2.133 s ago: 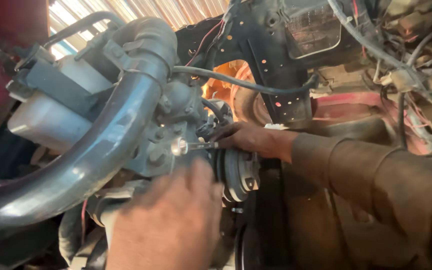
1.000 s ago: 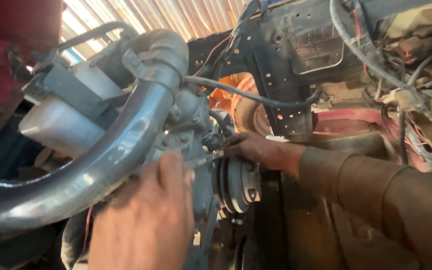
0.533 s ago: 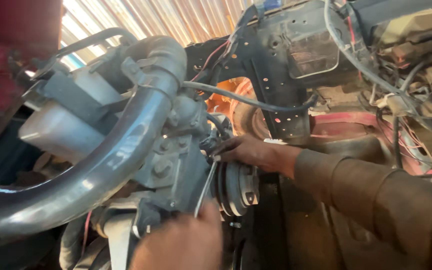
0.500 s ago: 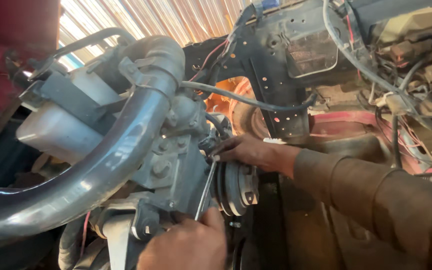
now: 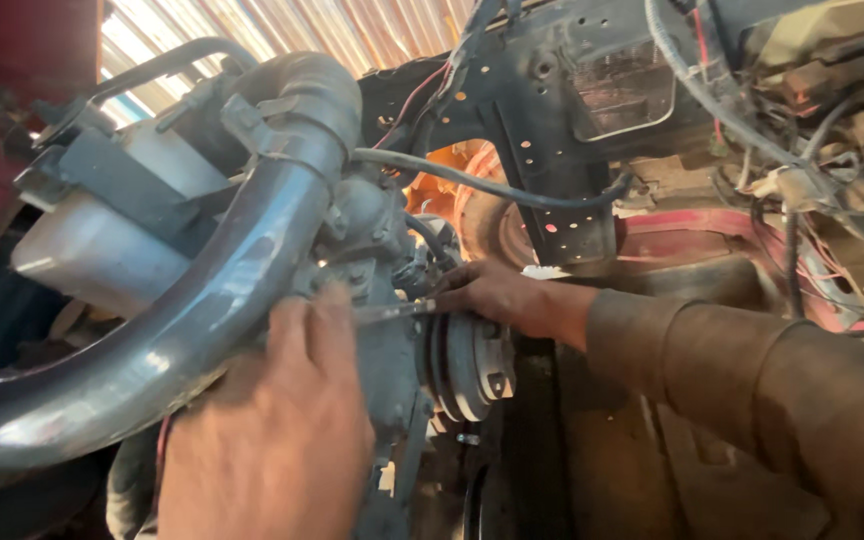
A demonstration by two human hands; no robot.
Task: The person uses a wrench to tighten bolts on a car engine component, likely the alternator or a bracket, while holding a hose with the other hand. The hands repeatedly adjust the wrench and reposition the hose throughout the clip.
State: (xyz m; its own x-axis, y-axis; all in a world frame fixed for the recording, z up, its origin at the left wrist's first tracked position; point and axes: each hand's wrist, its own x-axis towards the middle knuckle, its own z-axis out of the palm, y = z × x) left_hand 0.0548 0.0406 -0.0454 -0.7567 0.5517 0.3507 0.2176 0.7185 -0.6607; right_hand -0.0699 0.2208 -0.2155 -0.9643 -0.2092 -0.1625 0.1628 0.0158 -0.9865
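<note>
Grey metal pump body [image 5: 377,330] is gripped by the left hand [image 5: 272,420], fingers curled against it below the black hose [image 5: 202,310]. Slim tool [image 5: 397,312] is pinched by the right hand [image 5: 497,295], just above the pulley [image 5: 467,365].

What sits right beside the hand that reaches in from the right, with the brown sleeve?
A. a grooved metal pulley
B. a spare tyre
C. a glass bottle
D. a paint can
A: the right hand reaches in over a round grooved pulley bolted to the front of the engine part, while the left hand rests lower on the grey housing beside the thick hose.
</note>
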